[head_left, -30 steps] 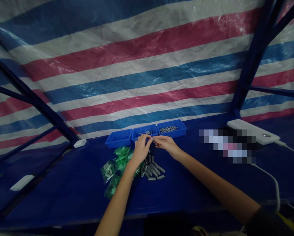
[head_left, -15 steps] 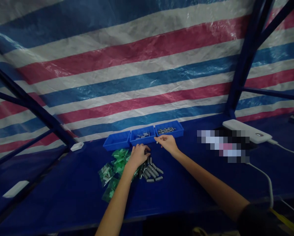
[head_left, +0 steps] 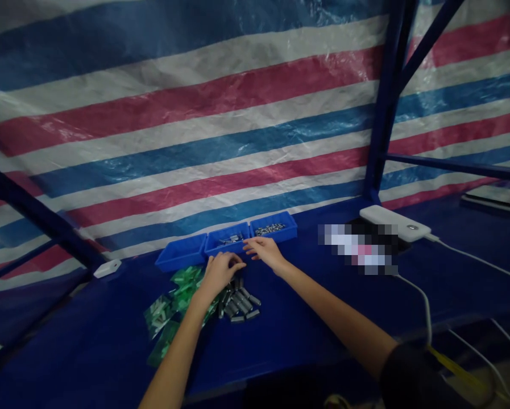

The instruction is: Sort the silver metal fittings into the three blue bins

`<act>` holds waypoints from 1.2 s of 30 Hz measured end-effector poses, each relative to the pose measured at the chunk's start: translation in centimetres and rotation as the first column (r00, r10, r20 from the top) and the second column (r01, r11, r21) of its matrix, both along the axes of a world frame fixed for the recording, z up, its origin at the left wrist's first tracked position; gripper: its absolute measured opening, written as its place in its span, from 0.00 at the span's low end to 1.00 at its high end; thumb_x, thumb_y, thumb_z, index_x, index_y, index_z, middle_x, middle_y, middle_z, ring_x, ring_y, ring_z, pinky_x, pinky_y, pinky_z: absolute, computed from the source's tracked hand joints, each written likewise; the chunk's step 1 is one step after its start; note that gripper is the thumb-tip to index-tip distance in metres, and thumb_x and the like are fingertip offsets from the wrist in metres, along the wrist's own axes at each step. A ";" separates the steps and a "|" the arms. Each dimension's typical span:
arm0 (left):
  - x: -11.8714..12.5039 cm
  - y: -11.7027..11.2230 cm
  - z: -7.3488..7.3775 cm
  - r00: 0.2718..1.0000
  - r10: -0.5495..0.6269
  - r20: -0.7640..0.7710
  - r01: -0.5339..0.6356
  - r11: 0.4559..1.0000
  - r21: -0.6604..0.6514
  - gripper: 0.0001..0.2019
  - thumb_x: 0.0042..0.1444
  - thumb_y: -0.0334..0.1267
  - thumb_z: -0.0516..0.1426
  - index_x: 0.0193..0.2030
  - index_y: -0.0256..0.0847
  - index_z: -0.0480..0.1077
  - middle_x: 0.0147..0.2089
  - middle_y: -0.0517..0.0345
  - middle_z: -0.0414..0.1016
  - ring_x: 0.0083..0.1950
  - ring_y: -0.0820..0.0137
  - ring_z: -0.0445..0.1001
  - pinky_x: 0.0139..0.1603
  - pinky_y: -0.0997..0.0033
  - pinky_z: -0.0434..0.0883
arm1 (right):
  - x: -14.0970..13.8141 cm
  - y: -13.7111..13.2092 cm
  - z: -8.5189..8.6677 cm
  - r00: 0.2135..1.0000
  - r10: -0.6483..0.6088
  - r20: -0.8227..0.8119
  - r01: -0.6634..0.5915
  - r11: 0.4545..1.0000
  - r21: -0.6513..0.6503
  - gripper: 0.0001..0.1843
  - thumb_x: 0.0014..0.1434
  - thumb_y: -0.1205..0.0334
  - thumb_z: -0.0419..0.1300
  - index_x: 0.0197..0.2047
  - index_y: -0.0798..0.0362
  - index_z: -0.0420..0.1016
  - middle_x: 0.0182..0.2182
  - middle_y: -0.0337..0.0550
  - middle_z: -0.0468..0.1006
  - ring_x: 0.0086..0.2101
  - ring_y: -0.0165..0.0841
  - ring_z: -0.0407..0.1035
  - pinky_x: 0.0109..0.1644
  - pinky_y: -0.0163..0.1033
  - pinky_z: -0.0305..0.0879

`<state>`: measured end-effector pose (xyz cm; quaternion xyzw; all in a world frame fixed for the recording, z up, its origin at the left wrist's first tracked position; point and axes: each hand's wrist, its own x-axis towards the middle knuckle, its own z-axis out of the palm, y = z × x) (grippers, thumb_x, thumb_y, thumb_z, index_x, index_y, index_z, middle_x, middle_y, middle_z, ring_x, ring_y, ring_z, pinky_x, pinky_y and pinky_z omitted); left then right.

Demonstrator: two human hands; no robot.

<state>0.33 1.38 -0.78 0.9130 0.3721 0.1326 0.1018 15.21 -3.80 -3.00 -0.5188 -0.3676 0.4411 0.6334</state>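
Observation:
My left hand [head_left: 221, 271] is above the upper end of a pile of grey metal cylinders [head_left: 243, 300]. Its thumb and forefinger are curled together at the tips; anything between them is too small to make out. Just right of it, my right hand [head_left: 264, 250] has its fingers stretched out to the left and apart, and I see nothing held in them. It is in front of the blue bins. The right bin [head_left: 289, 232] contains many small metal parts [head_left: 272, 229]. In the middle bin [head_left: 214, 250] lie several small metal pieces [head_left: 233, 238].
A left blue bin [head_left: 164, 262] stands in the same row. Green plastic packets [head_left: 182, 292] lie beside my left forearm. To the right are a white power bank [head_left: 391, 221], a partly blurred phone [head_left: 357, 247] and white cables [head_left: 423, 307]. Blue frame posts [head_left: 380, 125] rise behind.
The view has turned to the right. My right hand's fingers have opened, and the small light piece at their tips no longer shows. My left thumb and forefinger have come together over the cylinders.

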 end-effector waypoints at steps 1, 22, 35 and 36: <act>0.2 0.1 0.0 0.997 -0.002 0.083 0.004 1.000 -0.018 0.13 0.51 0.49 0.55 0.32 0.43 0.75 0.35 0.57 0.78 0.37 0.65 0.73 0.40 0.69 0.64 | 0.0 -0.1 0.0 1.000 -0.003 -0.001 0.003 0.999 -0.032 0.12 0.59 0.62 0.54 0.40 0.57 0.76 0.34 0.47 0.79 0.28 0.27 0.72 0.27 0.28 0.65; 1.9 0.1 -1.6 0.684 0.150 0.714 -0.005 0.980 -0.201 0.22 0.49 0.56 0.51 0.32 0.37 0.69 0.32 0.54 0.75 0.35 0.67 0.72 0.40 0.68 0.69 | -2.6 -1.6 0.1 0.978 0.138 -0.155 -0.132 0.990 0.048 0.16 0.46 0.57 0.67 0.38 0.55 0.74 0.25 0.38 0.75 0.23 0.24 0.69 0.28 0.29 0.65; 1.3 -2.2 -0.8 0.913 0.105 0.395 -0.107 0.994 -0.017 0.12 0.59 0.44 0.48 0.40 0.39 0.66 0.42 0.51 0.73 0.46 0.66 0.71 0.48 0.65 0.66 | -1.6 0.0 -1.5 0.979 -0.072 -0.192 0.111 0.973 0.204 0.20 0.42 0.52 0.67 0.36 0.56 0.76 0.27 0.42 0.77 0.25 0.26 0.69 0.29 0.32 0.66; 1.1 -2.5 -0.6 0.956 0.099 0.276 -0.115 0.992 0.042 0.12 0.57 0.44 0.50 0.40 0.39 0.67 0.43 0.50 0.73 0.47 0.63 0.70 0.49 0.62 0.65 | -1.2 0.1 -1.6 0.978 -0.116 -0.175 0.152 0.966 0.209 0.21 0.41 0.52 0.67 0.37 0.56 0.76 0.26 0.42 0.77 0.24 0.27 0.69 0.28 0.32 0.66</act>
